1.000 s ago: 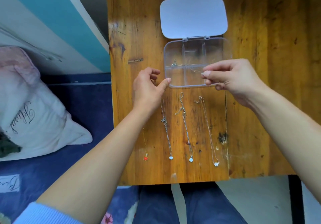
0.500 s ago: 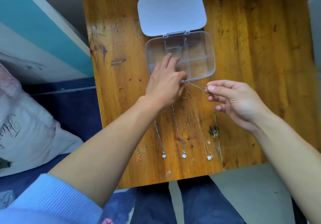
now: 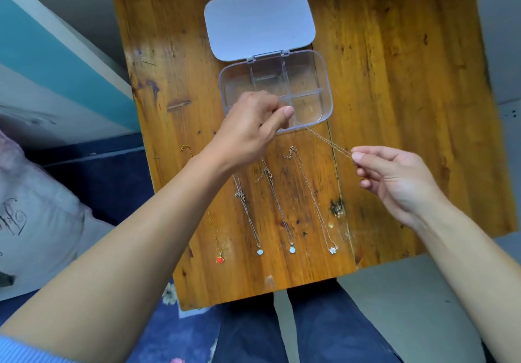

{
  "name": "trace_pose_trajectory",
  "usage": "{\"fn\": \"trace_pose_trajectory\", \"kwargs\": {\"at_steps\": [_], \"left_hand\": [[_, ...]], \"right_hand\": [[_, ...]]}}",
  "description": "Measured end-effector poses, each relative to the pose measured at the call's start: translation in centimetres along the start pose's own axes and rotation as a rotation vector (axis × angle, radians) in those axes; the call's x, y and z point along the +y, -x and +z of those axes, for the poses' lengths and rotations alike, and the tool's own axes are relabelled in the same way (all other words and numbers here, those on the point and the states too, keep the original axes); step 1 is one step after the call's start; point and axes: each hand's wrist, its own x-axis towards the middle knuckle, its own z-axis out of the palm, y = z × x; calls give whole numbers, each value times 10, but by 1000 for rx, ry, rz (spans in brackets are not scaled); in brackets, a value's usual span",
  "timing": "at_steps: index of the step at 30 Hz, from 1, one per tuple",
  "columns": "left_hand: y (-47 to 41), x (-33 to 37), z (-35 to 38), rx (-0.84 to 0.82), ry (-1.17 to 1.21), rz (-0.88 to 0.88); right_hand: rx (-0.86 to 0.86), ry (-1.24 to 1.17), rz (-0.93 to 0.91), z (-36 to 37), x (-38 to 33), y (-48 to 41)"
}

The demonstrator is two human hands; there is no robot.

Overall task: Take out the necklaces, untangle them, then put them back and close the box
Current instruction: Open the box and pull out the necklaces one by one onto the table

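Note:
A clear plastic box (image 3: 324, 80) with several compartments lies open on the wooden table (image 3: 394, 109), its lid (image 3: 259, 21) folded back. A thin gold chain (image 3: 327, 141) stretches taut from the box's near edge to my right hand (image 3: 394, 185), which pinches its end. My left hand (image 3: 251, 131) is at the box's near left corner, fingers pinched on the chain's other end. Several necklaces lie straight side by side below: one with a red pendant (image 3: 220, 259), two with pale pendants (image 3: 260, 251) (image 3: 292, 249), one with a cluster pendant (image 3: 333, 249).
The table's near edge is just above my knees in dark trousers (image 3: 310, 329). A pale pillow (image 3: 33, 221) and blue bedding lie at the left. A teal and white wall panel runs along the table's left side.
My right hand has pulled the chain down and right, away from the box, drawing it taut. My left hand drew back from over the box to its near left corner.

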Motion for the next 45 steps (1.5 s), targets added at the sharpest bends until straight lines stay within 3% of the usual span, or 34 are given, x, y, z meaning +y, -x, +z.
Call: {"fn": "trace_pose_trajectory", "kwargs": {"at_steps": [8,10,14,20,25,32,40,45], "left_hand": [[7,9,11,-165,608,-279],[5,9,23,-181,658,-337],[-4,9,58,-126,448,-396],[-20,7,87,-45,-225,-140],[-28,6,100,-86,-470,-17],[-29,3,107,-23,-515,80],[-19,6,97,32,-428,74],[9,0,65,274,-241,-83]], "right_hand": [[214,138,62,-33,45,1],[242,207,70,-39,57,5],[233,380,86,-45,80,14],[160,605,66,-49,96,30],[138,739,52,-43,106,43],[170,882,-15,-38,112,46],[158,933,-54,-41,98,38],[138,769,-182,-23,52,5]]}}
